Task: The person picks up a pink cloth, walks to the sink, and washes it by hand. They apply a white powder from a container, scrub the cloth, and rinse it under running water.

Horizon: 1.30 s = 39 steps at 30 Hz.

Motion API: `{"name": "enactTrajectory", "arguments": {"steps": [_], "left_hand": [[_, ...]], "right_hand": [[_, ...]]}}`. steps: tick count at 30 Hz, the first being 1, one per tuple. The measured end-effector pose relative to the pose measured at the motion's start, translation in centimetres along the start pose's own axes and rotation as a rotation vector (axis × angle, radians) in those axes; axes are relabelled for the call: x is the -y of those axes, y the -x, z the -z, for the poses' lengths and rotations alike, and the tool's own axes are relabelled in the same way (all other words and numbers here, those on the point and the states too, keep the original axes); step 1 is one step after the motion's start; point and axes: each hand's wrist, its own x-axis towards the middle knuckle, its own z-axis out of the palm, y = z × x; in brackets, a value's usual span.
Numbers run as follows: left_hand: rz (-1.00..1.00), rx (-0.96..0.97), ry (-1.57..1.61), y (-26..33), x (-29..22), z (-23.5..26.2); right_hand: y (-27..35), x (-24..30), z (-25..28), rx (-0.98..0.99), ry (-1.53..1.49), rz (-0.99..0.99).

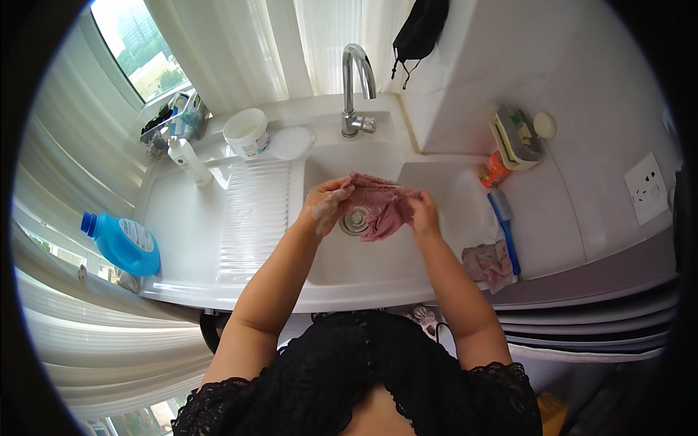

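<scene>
A pink cloth (382, 205), crumpled and hanging loosely, is stretched between my two hands above the sink basin (349, 265). My left hand (327, 203), with white suds on its back, is closed on the cloth's left end. On the other side my right hand (423, 214) pinches the right end. Below the cloth the round metal drain (353, 221) is partly covered. Behind the basin stands a chrome tap (349, 94); no water can be seen running from it.
Left of the basin lies a ribbed washboard (254, 218), with a white tub (247, 133), a white pump bottle (189, 161) and a blue detergent bottle (123, 243) beyond. At right are a blue-handled brush (505, 232), a folded pink cloth (488, 265) and an orange container (494, 169).
</scene>
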Motion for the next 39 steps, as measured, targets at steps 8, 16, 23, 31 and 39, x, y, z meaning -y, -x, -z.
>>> {"name": "enactTrajectory", "arguments": {"steps": [8, 16, 23, 31, 39], "left_hand": [[0.338, -0.031, -0.499, 1.1, 3.1, 2.7], [0.362, 0.072, 0.277, -0.8, 5.4, 1.9], [0.131, 0.213, 0.392, -2.7, 6.7, -0.1], [0.018, 0.554, 0.793, -7.2, 11.7, 2.9], [0.114, 0.102, 0.720, -6.2, 13.9, 4.7]], "right_hand": [[-0.3, 4.9, -2.0, 0.130, -0.577, -0.094], [-1.0, 5.1, -3.6, 0.245, -0.713, -0.297], [-3.2, 1.8, -2.3, 0.220, -0.683, -0.368], [0.6, -4.5, -7.0, 0.029, 0.858, 0.971], [-3.6, -7.4, -5.5, -0.138, 0.746, 0.424]]}}
